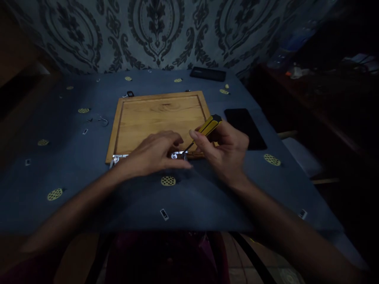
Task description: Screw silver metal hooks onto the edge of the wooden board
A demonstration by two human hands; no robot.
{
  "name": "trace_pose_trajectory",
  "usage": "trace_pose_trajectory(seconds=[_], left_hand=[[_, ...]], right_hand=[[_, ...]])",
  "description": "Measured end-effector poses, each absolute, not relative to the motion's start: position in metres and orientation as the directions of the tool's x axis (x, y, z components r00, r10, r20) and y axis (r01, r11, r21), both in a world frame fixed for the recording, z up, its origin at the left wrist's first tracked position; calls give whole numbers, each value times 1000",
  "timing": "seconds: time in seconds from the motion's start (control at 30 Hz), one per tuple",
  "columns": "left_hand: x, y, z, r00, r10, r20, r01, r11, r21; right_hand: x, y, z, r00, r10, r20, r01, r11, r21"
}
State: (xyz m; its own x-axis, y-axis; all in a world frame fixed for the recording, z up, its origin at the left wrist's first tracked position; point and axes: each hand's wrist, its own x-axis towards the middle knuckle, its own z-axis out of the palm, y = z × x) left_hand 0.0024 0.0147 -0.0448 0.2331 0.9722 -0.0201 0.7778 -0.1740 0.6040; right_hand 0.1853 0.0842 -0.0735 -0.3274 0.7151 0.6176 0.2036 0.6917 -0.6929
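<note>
My right hand [226, 148] grips a yellow-and-black screwdriver [209, 125]. Its shaft slants down to the left, with the tip at a shiny metal fitting [174, 155] on the near edge of a shallow wooden box or framed board [160, 118]. My left hand [156, 154] is beside that fitting, thumb and fingers apart and curved around its left side. Whether the fingertips touch the metal I cannot tell. A second metal fitting [115, 159] shows at the board's near left corner, partly behind my left wrist.
The board lies on a blue patterned tablecloth [89, 213]. A black phone-like slab [245, 128] lies to the right, and a dark case-like object [207, 73] at the back. Small hooked metal pieces [102, 120] lie left of the board. A patterned wall covering [156, 31] rises behind.
</note>
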Motion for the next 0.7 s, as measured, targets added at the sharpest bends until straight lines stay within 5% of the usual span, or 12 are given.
trace_pose_trajectory(seconds=[0.1, 0.23, 0.5, 0.7], left_hand=[[-3, 18, -25, 183, 947, 265, 619, -320, 717], [13, 23, -2, 165, 860, 483, 561, -484, 671], [37, 33, 0, 162, 840, 518, 590, -504, 631], [37, 34, -3, 101, 850, 517, 645, -452, 617]], right_hand=[[185, 85, -73, -338, 688, 642, 177, 716, -675], [185, 86, -73, -340, 653, 677, 132, 746, -653], [180, 88, -74, -285, 632, 720, 111, 768, -631], [209, 99, -75, -613, 606, 506, 101, 696, -711]])
